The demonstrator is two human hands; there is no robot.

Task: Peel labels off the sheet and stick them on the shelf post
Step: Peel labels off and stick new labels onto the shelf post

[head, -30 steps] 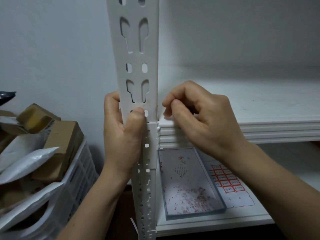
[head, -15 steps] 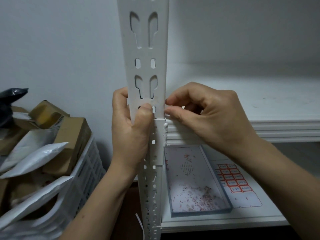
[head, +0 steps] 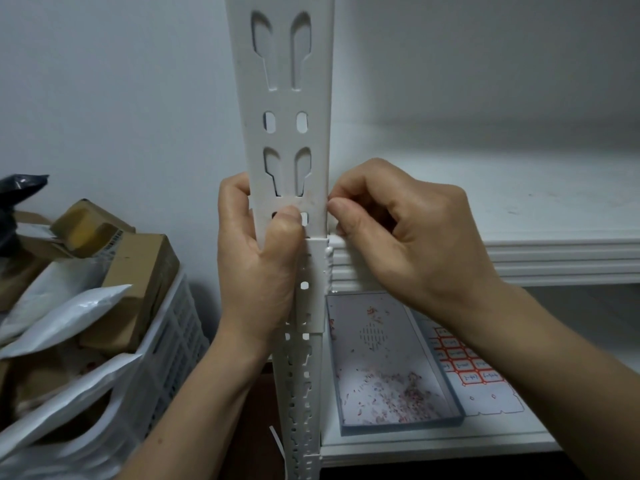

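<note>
The white slotted shelf post (head: pixel 284 109) stands upright in the middle. My left hand (head: pixel 258 268) wraps it from the left, with the thumb pressed on its front face by the oval holes. A pale label (head: pixel 299 203) lies across the post just above that thumb. My right hand (head: pixel 405 233) pinches thumb and forefinger at the post's right edge, on the label's end. The label sheet (head: pixel 465 367), with red-bordered labels, lies on the lower shelf, partly hidden under my right forearm.
A grey tray (head: pixel 388 368) strewn with red scraps lies on the lower shelf (head: pixel 433 441) beside the sheet. The upper shelf board (head: pixel 554 216) stretches right of the post. A white crate (head: pixel 173 327) with cardboard boxes and white pouches stands at the left.
My right hand has moved left, from the shelf's front edge to the post's right edge. My left hand stays clamped on the post.
</note>
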